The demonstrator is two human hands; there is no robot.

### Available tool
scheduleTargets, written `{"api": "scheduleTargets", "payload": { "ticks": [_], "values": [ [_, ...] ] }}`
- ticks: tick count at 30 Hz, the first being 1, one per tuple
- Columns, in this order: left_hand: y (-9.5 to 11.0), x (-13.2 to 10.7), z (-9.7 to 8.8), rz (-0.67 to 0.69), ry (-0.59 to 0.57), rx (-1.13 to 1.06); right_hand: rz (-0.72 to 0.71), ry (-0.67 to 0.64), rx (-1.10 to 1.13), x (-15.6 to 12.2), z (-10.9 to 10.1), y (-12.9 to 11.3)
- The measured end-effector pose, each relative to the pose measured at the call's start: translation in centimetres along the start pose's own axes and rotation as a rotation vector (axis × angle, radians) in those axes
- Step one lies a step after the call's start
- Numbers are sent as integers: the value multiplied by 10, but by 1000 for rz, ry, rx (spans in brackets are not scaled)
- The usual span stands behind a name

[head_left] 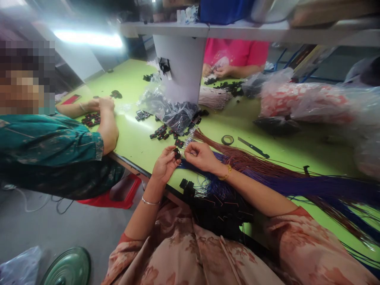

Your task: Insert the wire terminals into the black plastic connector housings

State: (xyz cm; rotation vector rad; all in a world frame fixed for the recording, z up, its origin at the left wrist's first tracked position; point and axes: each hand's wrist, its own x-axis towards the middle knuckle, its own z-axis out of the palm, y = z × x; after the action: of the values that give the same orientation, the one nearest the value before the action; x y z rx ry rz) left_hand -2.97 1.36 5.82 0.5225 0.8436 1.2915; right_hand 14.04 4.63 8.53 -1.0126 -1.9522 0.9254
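My left hand [165, 163] is closed on a small black plastic connector [177, 153] above the table's front edge. Close beside it, my right hand [199, 155] pinches something thin at the connector's side, probably a wire end, too small to make out. Under my right forearm runs a thick bundle of blue wires [267, 182]. A bundle of brown wires [225, 152] lies behind it, its pale tips pointing toward my hands. Loose black connectors [160, 132] are scattered just beyond my left hand. More black pieces [219, 209] with wires gather at the edge near my lap.
On the green table [133, 142] lie a roll of black tape [227, 139], a flat blade [253, 147] and a plastic bag of black parts [178, 116]. Co-workers sit at left, in a teal sleeve [74, 142], and opposite, in a pink top [237, 51]. A shelf [252, 31] overhangs the back.
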Motion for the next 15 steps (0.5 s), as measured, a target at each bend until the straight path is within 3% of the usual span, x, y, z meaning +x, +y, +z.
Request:
{"api": "scheduleTargets", "payload": {
  "ticks": [15],
  "values": [
    [-5, 0, 0, -1, -42, 27, -138, -54, -303, -6, 3, 0]
  ]
}}
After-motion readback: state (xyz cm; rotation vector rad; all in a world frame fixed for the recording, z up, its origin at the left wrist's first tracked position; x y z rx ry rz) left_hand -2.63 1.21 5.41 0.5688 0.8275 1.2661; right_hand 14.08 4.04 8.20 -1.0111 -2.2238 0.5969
